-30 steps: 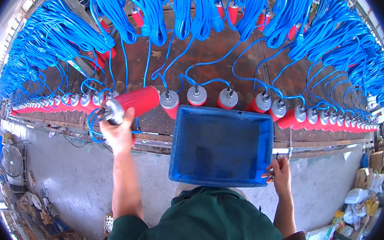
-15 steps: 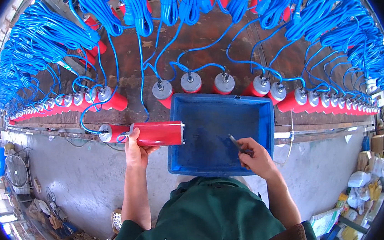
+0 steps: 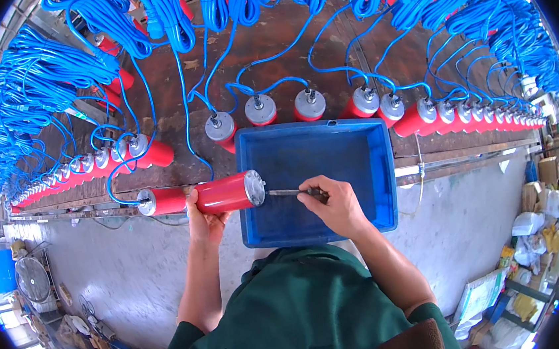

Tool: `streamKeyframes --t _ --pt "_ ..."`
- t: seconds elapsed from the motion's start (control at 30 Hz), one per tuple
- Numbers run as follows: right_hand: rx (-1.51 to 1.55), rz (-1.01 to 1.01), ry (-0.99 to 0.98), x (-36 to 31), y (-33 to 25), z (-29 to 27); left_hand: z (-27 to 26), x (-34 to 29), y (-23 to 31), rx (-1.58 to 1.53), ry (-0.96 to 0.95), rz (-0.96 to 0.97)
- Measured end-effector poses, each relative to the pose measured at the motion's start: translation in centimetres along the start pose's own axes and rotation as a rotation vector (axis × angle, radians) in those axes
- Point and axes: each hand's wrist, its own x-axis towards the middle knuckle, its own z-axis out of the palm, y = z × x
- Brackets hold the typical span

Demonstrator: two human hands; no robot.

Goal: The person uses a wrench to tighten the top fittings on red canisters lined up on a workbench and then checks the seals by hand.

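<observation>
My left hand (image 3: 205, 215) is closed around a red metal cylinder (image 3: 225, 194), thumb on top and fingers beneath. Its grey end face (image 3: 254, 188) points right. Behind it, on the left, lies a shorter red section with a grey cap (image 3: 147, 203), from which a blue cord runs. My right hand (image 3: 331, 200) pinches a slim grey tool with a dark handle (image 3: 288, 192); its exact kind is unclear. The tool's tip is close by the end face, and I cannot tell whether they touch. Under both lies a shallow blue plastic bin (image 3: 248, 234).
Red cylinders with grey caps (image 3: 260, 109) line the edge of a worn brown table (image 3: 172, 84), on both sides of the bin. Blue cords lead from them to coiled cable bundles (image 3: 212, 7). A fan (image 3: 32, 274) stands at left, cluttered shelves (image 3: 532, 252) at right.
My right hand has moved left and up, bringing the tool's tip to the cylinder's end. The cylinder has turned so that more of its end face shows. The whole view has shifted slightly.
</observation>
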Motion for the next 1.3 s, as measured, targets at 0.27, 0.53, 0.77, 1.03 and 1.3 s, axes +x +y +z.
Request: streamKeyframes --t 0.27,0.53,0.77,1.03,1.3 --pt "-0.031 -0.122 0.080 1.2 0.7 1.9 -0.3 0.2 0.4 -0.005 -0.055 -0.015" --pt "-0.152 -0.173 0.045 3.1 1.1 1.6 -0.5 0.8 0.4 0.082 -0.126 0.008" --pt "0.026 -0.186 -0.089 3.4 2.1 -0.9 0.4 0.0 0.4 0.082 -0.103 0.041" --pt "0.204 0.142 -0.062 4.5 2.7 -1.6 0.8 -0.7 0.2 0.152 -0.113 0.134" --pt "0.073 0.097 -0.079 5.8 6.8 -0.6 0.7 -0.5 0.0 0.159 -0.120 0.160"
